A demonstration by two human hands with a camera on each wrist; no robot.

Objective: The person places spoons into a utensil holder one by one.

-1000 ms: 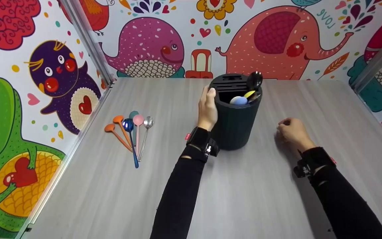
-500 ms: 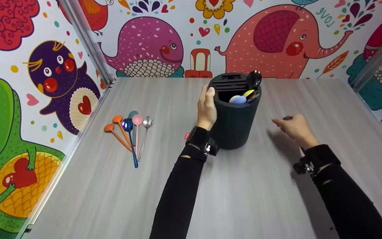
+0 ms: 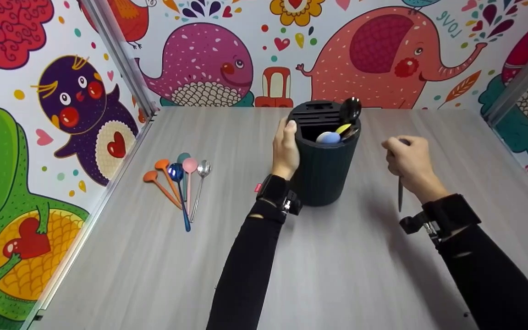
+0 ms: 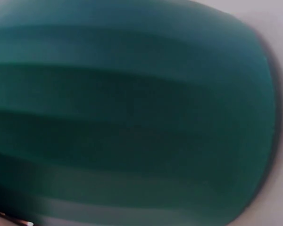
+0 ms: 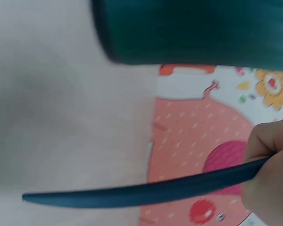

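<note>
My left hand [image 3: 286, 149] holds the left side of a dark green ribbed utensil holder [image 3: 322, 176], thumb up near its rim. The holder stands on the table, and its wall [image 4: 132, 117] fills the left wrist view. A black spoon [image 3: 350, 110] and a blue rounded utensil end [image 3: 328, 137] show in its opening. Right of the holder, my right hand [image 3: 410, 160] grips a dark, slender utensil [image 5: 146, 190] above the table. Its tapering end points down toward the tabletop; the upper part is mostly hidden in the fist, so its kind cannot be told.
On the left of the table [image 3: 122, 256] lies a fanned group of spoons, among them a blue spoon [image 3: 176, 173], a pink spoon [image 3: 190, 166] and a silver spoon [image 3: 203, 169]. Cartoon-printed walls [image 3: 264, 27] stand behind and at the sides.
My right hand has risen from the tabletop and turned, so the dark utensil now hangs upright below the fist. The left hand and the holder have stayed put.
</note>
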